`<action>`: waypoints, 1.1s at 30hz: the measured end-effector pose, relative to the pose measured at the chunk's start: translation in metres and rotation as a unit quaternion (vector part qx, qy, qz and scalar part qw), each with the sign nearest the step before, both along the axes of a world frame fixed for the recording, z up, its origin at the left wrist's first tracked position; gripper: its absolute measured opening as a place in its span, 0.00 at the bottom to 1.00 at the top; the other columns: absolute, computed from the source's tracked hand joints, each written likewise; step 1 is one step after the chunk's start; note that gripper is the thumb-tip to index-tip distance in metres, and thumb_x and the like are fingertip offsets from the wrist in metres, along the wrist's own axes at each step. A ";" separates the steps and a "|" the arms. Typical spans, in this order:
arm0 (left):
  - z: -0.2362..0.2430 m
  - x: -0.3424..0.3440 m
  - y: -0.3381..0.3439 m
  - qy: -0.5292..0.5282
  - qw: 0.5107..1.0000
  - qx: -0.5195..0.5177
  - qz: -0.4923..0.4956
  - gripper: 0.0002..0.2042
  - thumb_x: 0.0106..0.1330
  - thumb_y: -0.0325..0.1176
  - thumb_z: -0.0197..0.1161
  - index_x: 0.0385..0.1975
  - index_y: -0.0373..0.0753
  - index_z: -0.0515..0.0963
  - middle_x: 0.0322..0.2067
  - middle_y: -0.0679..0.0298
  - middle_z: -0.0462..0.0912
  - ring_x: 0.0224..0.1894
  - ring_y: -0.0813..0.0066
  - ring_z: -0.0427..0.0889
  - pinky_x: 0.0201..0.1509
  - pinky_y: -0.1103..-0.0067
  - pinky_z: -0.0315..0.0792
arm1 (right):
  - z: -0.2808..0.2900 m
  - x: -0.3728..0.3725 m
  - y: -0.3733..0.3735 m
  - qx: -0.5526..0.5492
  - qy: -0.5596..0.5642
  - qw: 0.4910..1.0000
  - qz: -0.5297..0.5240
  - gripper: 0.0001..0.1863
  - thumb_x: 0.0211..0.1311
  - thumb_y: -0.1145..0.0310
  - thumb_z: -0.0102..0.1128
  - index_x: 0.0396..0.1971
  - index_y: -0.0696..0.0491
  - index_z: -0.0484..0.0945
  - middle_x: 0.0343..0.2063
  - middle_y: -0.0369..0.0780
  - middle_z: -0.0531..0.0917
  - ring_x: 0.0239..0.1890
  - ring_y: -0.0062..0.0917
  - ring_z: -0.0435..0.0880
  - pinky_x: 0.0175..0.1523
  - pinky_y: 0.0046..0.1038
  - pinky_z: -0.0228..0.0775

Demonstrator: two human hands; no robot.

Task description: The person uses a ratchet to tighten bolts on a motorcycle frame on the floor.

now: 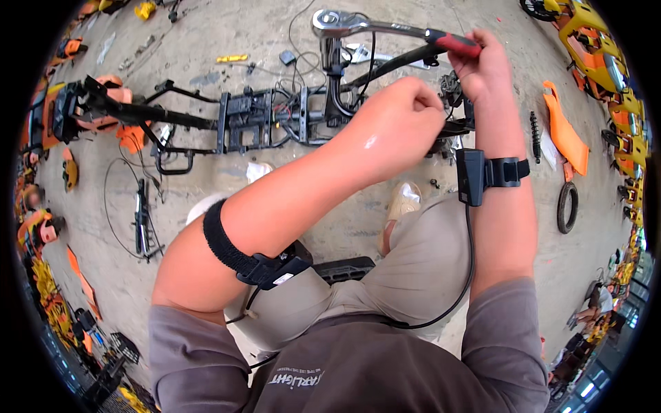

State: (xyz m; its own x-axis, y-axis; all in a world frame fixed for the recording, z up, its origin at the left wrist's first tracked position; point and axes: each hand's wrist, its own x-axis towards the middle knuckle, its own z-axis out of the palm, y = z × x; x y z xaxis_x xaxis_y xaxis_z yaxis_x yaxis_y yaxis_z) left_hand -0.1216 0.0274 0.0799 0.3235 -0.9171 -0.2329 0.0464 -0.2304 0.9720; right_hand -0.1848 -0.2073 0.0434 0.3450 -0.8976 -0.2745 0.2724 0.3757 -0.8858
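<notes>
While soft cloth fills the nearest part of the view, a dark shirt (372, 361) carries pale printed lettering, upside down, above smooth grey-beige trousers (430, 258). Two black straps circle the forearms: a ribbed fabric band (227, 237) on the left and a buckled one (502, 173) on the right, each with a boxy plastic unit. Farther out, the two hands are apart. The left hand (405, 113) is curled beside the metal frame, and I cannot tell whether it pinches anything. The right hand (484, 69) is wrapped around the red-and-black grip of one polished steel ratchet wrench (396, 28), which lies above the black tubular frame (165, 115), its rounded head to the left. Beyond, on scuffed concrete floor (206, 34), are one ring-shaped tyre (560, 206), one coiled black spring (535, 138) and one curved orange panel (568, 141); yellow vehicles (585, 41) line the far right.
</notes>
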 end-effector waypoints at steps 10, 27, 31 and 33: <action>0.008 0.019 0.001 -0.484 0.849 -0.211 0.001 0.09 0.60 0.23 0.62 0.40 0.36 0.78 0.36 0.57 0.80 0.44 0.52 0.78 0.48 0.65 0.74 | 0.007 -0.017 0.011 -0.131 0.227 0.962 0.079 0.11 0.59 0.63 0.60 0.32 0.56 0.78 0.28 0.38 0.80 0.28 0.23 0.77 0.30 0.26 0.69; -0.011 0.061 -0.016 -0.669 0.741 -0.058 0.019 0.25 0.57 0.28 0.64 0.58 0.39 0.74 0.59 0.58 0.74 0.65 0.56 0.67 0.70 0.60 0.59 | -0.003 -0.043 0.021 -0.298 0.346 0.877 0.151 0.24 0.68 0.50 0.57 0.41 0.60 0.83 0.35 0.44 0.86 0.39 0.28 0.82 0.46 0.31 0.73; -0.013 0.060 -0.012 -0.677 0.733 -0.065 0.029 0.25 0.57 0.28 0.64 0.57 0.39 0.75 0.59 0.57 0.74 0.66 0.56 0.67 0.70 0.60 0.59 | -0.001 -0.040 0.022 -0.327 0.379 0.849 0.168 0.25 0.69 0.48 0.56 0.38 0.59 0.83 0.35 0.47 0.86 0.39 0.33 0.83 0.47 0.33 0.73; -0.014 0.060 -0.010 -0.680 0.727 -0.082 0.049 0.24 0.57 0.28 0.65 0.57 0.39 0.75 0.60 0.57 0.73 0.67 0.55 0.66 0.70 0.58 0.59 | 0.000 -0.036 0.024 -0.329 0.382 0.846 0.177 0.26 0.69 0.47 0.56 0.38 0.58 0.84 0.35 0.47 0.86 0.40 0.35 0.83 0.47 0.34 0.73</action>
